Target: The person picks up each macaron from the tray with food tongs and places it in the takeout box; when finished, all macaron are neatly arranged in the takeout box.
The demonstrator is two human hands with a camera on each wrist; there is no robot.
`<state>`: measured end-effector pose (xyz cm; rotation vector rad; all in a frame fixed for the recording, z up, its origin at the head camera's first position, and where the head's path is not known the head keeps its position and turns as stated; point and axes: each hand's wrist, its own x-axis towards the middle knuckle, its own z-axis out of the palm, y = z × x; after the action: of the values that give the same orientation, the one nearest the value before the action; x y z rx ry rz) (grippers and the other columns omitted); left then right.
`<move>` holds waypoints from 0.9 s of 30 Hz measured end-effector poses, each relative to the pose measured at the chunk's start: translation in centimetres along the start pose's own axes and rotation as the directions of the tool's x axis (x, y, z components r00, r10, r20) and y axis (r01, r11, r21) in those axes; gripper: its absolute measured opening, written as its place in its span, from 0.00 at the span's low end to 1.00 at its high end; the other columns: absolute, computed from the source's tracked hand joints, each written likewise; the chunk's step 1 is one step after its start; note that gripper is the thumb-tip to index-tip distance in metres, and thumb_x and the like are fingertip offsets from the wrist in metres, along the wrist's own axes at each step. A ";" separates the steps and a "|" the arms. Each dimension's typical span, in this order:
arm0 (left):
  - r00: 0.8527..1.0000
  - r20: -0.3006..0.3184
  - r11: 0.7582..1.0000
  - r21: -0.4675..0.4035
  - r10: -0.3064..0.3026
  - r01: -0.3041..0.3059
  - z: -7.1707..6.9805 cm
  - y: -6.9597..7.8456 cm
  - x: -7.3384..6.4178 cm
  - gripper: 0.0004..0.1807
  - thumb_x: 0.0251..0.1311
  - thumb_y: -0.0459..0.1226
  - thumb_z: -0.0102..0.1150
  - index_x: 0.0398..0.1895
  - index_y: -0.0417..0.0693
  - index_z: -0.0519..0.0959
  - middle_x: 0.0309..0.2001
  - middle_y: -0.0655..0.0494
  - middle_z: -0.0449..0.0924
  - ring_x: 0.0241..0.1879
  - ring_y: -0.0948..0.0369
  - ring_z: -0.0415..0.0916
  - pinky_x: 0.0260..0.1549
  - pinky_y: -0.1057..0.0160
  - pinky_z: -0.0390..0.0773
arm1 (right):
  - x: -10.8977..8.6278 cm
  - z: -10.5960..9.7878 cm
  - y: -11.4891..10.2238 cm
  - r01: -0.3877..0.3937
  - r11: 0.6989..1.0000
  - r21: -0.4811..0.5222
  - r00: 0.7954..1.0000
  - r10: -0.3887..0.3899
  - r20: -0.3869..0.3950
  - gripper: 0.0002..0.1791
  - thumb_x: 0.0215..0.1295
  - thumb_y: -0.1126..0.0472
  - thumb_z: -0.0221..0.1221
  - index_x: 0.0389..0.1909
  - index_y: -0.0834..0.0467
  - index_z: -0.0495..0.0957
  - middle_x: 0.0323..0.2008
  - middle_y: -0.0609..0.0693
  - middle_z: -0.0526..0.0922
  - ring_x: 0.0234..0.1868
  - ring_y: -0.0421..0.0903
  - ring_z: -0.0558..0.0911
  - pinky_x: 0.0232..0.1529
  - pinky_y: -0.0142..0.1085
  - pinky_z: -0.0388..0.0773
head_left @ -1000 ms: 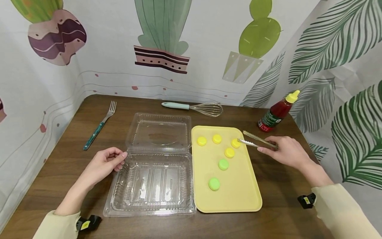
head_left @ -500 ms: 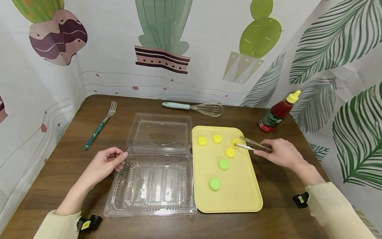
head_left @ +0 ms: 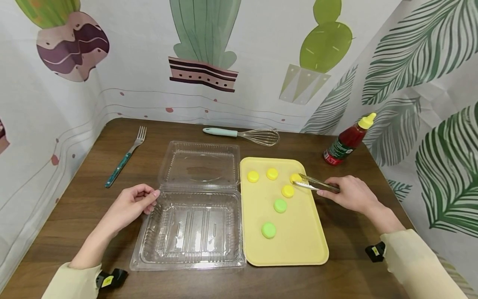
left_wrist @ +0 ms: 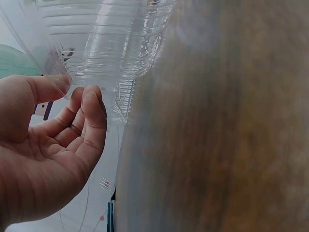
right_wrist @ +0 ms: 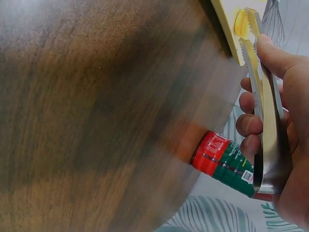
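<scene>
My left hand [head_left: 130, 207] pinches the left rim of a hinged clear plastic container [head_left: 239, 232], thumb on one side and fingertips on the other in the left wrist view. The container's lid lies folded back behind its base. Metal tongs [right_wrist: 270, 145] are gripped in my right hand [head_left: 352, 193], fingers wrapped along both arms. The tongs' serrated tips stand either side of a yellow macaron [head_left: 295, 178] at the right edge of a yellow tray [head_left: 298, 245]. Several other yellow macarons, one being the yellow macaron [head_left: 287, 191], and two green macarons [head_left: 268, 229] lie on that tray.
A whisk [head_left: 257, 136] lies behind the tray and container. At the back right stands a red sauce bottle [head_left: 341, 145] with a yellow cap, just beyond my right hand. A fork [head_left: 125, 158] with a teal handle lies on the left. Printed cloth hangs behind the table.
My right hand has moved slightly left with the tongs, whose tips went from the tray's edge to around the yellow macaron and drew closer together. The left hand stays in place.
</scene>
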<state>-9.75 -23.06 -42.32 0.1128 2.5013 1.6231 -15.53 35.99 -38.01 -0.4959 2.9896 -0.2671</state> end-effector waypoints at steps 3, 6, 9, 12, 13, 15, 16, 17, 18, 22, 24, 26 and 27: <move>1.000 0.000 1.000 0.000 -0.004 0.004 0.0 0.0 0.0 0.16 0.72 0.41 0.57 0.38 0.32 0.76 0.28 0.47 0.77 0.25 0.61 0.77 0.27 0.62 0.80 | 0.0 -0.1 0.0 0.007 1.000 0.001 1.000 -0.007 -0.003 0.28 0.62 0.35 0.63 0.44 0.56 0.84 0.20 0.40 0.74 0.21 0.40 0.69 0.22 0.37 0.63; 1.000 0.000 1.000 0.000 -0.010 0.010 0.0 0.0 0.0 0.16 0.72 0.41 0.57 0.39 0.32 0.76 0.28 0.47 0.77 0.25 0.60 0.77 0.27 0.62 0.80 | 0.1 -0.1 -0.1 0.011 1.000 -0.007 1.000 -0.011 -0.013 0.24 0.63 0.37 0.64 0.42 0.55 0.84 0.19 0.39 0.72 0.20 0.40 0.68 0.21 0.36 0.63; 1.000 -0.001 1.000 0.003 -0.015 0.015 0.0 0.0 0.0 0.17 0.72 0.41 0.57 0.39 0.32 0.76 0.28 0.47 0.77 0.25 0.60 0.77 0.27 0.62 0.80 | 0.1 -0.1 -0.1 0.014 1.000 -0.018 1.000 -0.015 -0.023 0.20 0.63 0.40 0.65 0.39 0.53 0.84 0.17 0.39 0.71 0.19 0.40 0.68 0.21 0.36 0.62; 1.000 -0.002 1.000 0.002 -0.016 0.016 0.0 0.0 0.0 0.17 0.72 0.41 0.57 0.39 0.32 0.76 0.28 0.46 0.78 0.26 0.60 0.77 0.27 0.62 0.80 | 0.1 -0.1 0.0 0.016 1.000 -0.025 0.999 -0.017 -0.031 0.18 0.63 0.41 0.66 0.37 0.52 0.84 0.16 0.39 0.69 0.19 0.40 0.67 0.21 0.36 0.62; 1.000 -0.002 1.000 0.003 -0.017 0.017 0.0 0.0 0.0 0.17 0.72 0.41 0.57 0.39 0.32 0.76 0.28 0.46 0.78 0.26 0.60 0.77 0.27 0.62 0.80 | 0.1 -0.1 -0.1 0.018 1.000 -0.025 0.999 -0.019 -0.031 0.18 0.63 0.41 0.66 0.37 0.52 0.84 0.16 0.39 0.69 0.19 0.40 0.67 0.21 0.36 0.62; 1.000 -0.002 1.000 0.002 -0.015 0.015 0.0 0.0 0.0 0.17 0.72 0.41 0.57 0.39 0.32 0.76 0.29 0.46 0.78 0.26 0.60 0.77 0.27 0.62 0.80 | 0.2 -0.1 0.0 0.018 1.000 -0.026 0.999 -0.018 -0.031 0.17 0.62 0.41 0.66 0.36 0.51 0.83 0.16 0.39 0.69 0.19 0.40 0.67 0.21 0.36 0.62; 1.000 -0.002 1.000 0.002 -0.015 0.015 0.0 0.0 0.0 0.16 0.72 0.41 0.57 0.39 0.32 0.76 0.29 0.46 0.78 0.26 0.60 0.77 0.27 0.62 0.80 | 0.2 -0.1 0.0 0.016 1.000 -0.026 0.999 -0.017 -0.032 0.17 0.62 0.40 0.66 0.36 0.51 0.83 0.16 0.39 0.69 0.19 0.40 0.67 0.21 0.36 0.62; 1.000 -0.002 1.000 0.003 -0.015 0.015 0.0 0.0 0.0 0.16 0.72 0.41 0.57 0.39 0.32 0.76 0.29 0.46 0.78 0.26 0.60 0.77 0.27 0.62 0.80 | 0.2 -0.1 0.0 0.014 1.000 -0.026 0.999 -0.015 -0.031 0.17 0.62 0.40 0.66 0.36 0.51 0.84 0.16 0.39 0.69 0.20 0.40 0.67 0.21 0.36 0.62; 1.000 -0.002 1.000 0.004 -0.014 0.014 0.0 0.0 0.0 0.16 0.72 0.41 0.57 0.39 0.32 0.76 0.29 0.46 0.78 0.26 0.60 0.77 0.27 0.62 0.80 | 0.2 0.0 0.0 0.014 1.000 -0.026 0.999 -0.015 -0.029 0.18 0.63 0.40 0.66 0.36 0.51 0.84 0.16 0.38 0.69 0.20 0.40 0.67 0.21 0.36 0.62; 1.000 -0.004 1.000 0.003 -0.015 0.015 0.0 0.1 0.0 0.16 0.72 0.41 0.57 0.39 0.32 0.76 0.29 0.46 0.78 0.26 0.60 0.78 0.27 0.62 0.80 | 0.4 0.0 0.1 0.003 1.000 -0.023 1.000 -0.003 -0.021 0.18 0.63 0.40 0.66 0.38 0.51 0.85 0.18 0.38 0.72 0.20 0.41 0.69 0.21 0.36 0.63; 1.000 -0.003 1.000 0.002 -0.014 0.014 0.0 0.1 0.0 0.16 0.72 0.42 0.57 0.39 0.33 0.76 0.29 0.46 0.78 0.26 0.60 0.78 0.27 0.62 0.80 | 0.4 0.0 0.1 -0.001 1.000 -0.021 1.000 0.001 -0.014 0.18 0.63 0.42 0.66 0.40 0.52 0.86 0.19 0.39 0.75 0.21 0.41 0.69 0.21 0.37 0.63; 1.000 -0.003 1.000 0.000 -0.014 0.014 0.0 0.1 0.0 0.16 0.72 0.42 0.58 0.38 0.33 0.76 0.29 0.46 0.78 0.26 0.60 0.77 0.27 0.62 0.80 | 0.4 -0.1 0.1 -0.007 1.000 -0.021 1.000 0.006 -0.008 0.18 0.63 0.43 0.66 0.43 0.53 0.87 0.21 0.39 0.76 0.20 0.41 0.69 0.20 0.37 0.63; 1.000 -0.002 1.000 -0.001 -0.015 0.015 0.0 0.1 0.0 0.16 0.72 0.42 0.58 0.38 0.33 0.76 0.29 0.46 0.78 0.26 0.60 0.77 0.27 0.62 0.80 | 0.4 -0.2 0.0 -0.010 1.000 -0.020 1.000 0.010 -0.004 0.19 0.63 0.43 0.66 0.44 0.53 0.87 0.20 0.39 0.76 0.20 0.41 0.69 0.20 0.37 0.62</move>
<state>-9.72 -22.99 -42.21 0.0916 2.4974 1.6191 -15.98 35.92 -37.88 -0.4834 3.0010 -0.2374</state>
